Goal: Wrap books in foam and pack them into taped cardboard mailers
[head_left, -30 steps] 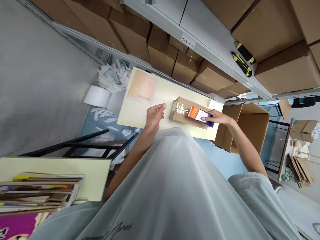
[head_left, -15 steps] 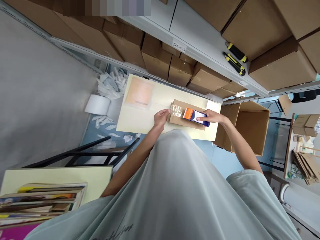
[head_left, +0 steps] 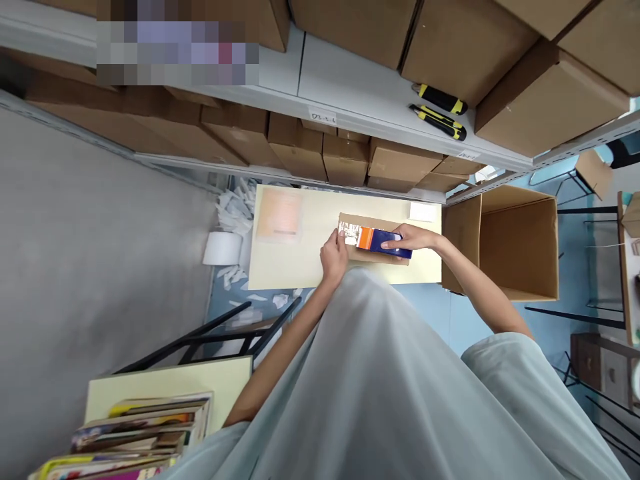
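On the pale yellow tabletop point(head_left: 310, 267) lies a small brown cardboard box point(head_left: 367, 257), long side across in front of me. Over it is a slim dark blue carton point(head_left: 376, 241) with an orange band; I cannot tell how deep it sits. My right hand point(head_left: 407, 239) grips the carton's right part, thumb on top. Shiny clear plastic film point(head_left: 351, 233) shows at the left end of the cardboard box. My left hand point(head_left: 335, 255) is closed at that end, its thumb by the film. What its fingers pinch, film or cardboard edge, is hidden.
An orange-tinted sheet point(head_left: 280, 213) and a white pad point(head_left: 423, 211) lie on the table. A large open carton point(head_left: 517, 243) stands to the right. Shelves of boxes rise behind, with two utility knives point(head_left: 440, 110). Paper scraps and a white roll point(head_left: 221, 249) are at left.
My left hand has come in closer over the left end of the cardboard box. The blue carton has turned and shifted slightly left in my right hand. The whole view has tilted.
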`<state>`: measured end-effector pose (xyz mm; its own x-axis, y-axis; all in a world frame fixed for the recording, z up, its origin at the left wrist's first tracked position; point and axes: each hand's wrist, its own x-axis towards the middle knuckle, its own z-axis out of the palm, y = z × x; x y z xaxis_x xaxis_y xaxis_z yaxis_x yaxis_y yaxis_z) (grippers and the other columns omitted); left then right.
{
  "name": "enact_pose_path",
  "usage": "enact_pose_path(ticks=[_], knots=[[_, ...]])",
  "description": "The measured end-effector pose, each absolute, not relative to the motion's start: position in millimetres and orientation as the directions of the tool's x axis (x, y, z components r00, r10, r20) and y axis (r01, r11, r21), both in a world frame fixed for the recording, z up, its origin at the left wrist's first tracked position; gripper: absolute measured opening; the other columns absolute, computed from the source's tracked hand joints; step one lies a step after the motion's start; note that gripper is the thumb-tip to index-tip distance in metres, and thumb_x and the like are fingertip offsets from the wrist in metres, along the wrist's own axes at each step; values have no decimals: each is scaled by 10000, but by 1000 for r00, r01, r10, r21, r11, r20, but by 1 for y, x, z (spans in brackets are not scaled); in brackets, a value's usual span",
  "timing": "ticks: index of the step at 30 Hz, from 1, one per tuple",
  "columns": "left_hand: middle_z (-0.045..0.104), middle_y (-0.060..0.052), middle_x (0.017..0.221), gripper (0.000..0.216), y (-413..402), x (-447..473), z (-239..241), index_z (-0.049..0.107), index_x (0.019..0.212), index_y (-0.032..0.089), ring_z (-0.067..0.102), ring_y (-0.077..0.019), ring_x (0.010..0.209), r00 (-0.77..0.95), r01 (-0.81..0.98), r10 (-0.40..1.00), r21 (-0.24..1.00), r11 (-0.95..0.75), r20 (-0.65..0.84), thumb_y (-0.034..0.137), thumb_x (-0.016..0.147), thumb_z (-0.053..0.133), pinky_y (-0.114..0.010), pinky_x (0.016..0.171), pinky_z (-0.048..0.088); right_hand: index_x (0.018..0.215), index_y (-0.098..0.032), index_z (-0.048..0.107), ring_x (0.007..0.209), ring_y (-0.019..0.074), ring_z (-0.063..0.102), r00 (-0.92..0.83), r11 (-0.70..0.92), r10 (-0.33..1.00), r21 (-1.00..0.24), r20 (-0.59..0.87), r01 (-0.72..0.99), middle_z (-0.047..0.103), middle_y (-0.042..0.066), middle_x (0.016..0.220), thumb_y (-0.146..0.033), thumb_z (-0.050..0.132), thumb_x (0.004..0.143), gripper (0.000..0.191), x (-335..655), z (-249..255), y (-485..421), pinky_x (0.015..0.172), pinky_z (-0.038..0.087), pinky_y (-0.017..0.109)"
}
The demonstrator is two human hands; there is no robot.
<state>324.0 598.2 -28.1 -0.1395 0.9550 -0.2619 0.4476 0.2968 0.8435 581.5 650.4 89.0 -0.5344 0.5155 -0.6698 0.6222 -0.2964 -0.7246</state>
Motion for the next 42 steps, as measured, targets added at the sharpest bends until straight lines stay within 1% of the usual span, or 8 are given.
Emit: enact_pose_path(ticks=[3,11,16,21,27,31,35,42], knots=[[799,-149,1099,516,596,333,-34,753,1223,195,727,-315,1055,-151,407,956,866,290,-250,528,1103,377,-384,955,529,699,-186,630,560,136,573,-544,-288,530,-741,-651,606,664,-1,590,-841,770,765,673,583,84,649,566,429,250],[782,-164,1259,540,594,340,-35,767,1260,174,699,-291,1283,-205,268,957,929,256,-205,604,1044,522,-384,1126,521,650,-186,657,553,140,634,-544,-301,479,-711,-689,635,739,28,601,-863,772,761,696,585,90,651,589,487,240],[763,-164,1329,592,594,345,-39,762,1304,169,660,-282,1354,-224,297,952,916,270,-208,630,1037,505,-387,1195,482,714,-158,714,565,163,685,-561,-364,364,-668,-743,649,769,65,641,-859,821,727,710,633,104,648,587,516,259],[775,-164,1272,604,594,342,-51,773,1269,154,694,-310,1270,-255,317,954,918,237,-158,644,1026,516,-418,1155,516,770,-158,738,606,188,719,-519,-406,339,-620,-785,672,782,74,679,-811,861,736,666,713,122,635,626,546,290],[784,-120,1157,585,596,351,-59,770,1200,152,708,-278,1179,-224,339,959,908,245,-175,645,1027,507,-384,1094,550,796,-167,756,651,206,739,-456,-505,339,-568,-823,650,775,53,688,-740,903,742,594,777,122,623,678,553,314],[749,-81,978,537,598,355,-69,745,1026,165,699,-243,1016,-240,353,947,890,290,-213,655,1007,526,-361,1011,580,799,-166,763,664,213,747,-461,-485,304,-552,-834,678,782,61,697,-752,928,692,617,782,106,627,675,554,313],[639,-35,809,505,594,353,-79,648,849,204,632,-204,845,-312,360,919,865,350,-242,670,995,521,-346,923,596,820,-172,763,668,217,754,-497,-432,234,-547,-836,717,801,74,736,-817,884,691,669,772,82,627,680,571,322],[584,-27,787,493,588,350,-76,571,798,232,605,-209,835,-320,365,919,866,343,-229,679,996,509,-342,891,598,772,-187,720,664,226,762,-456,-471,255,-522,-852,711,796,76,712,-809,914,657,662,770,69,623,636,565,308]])
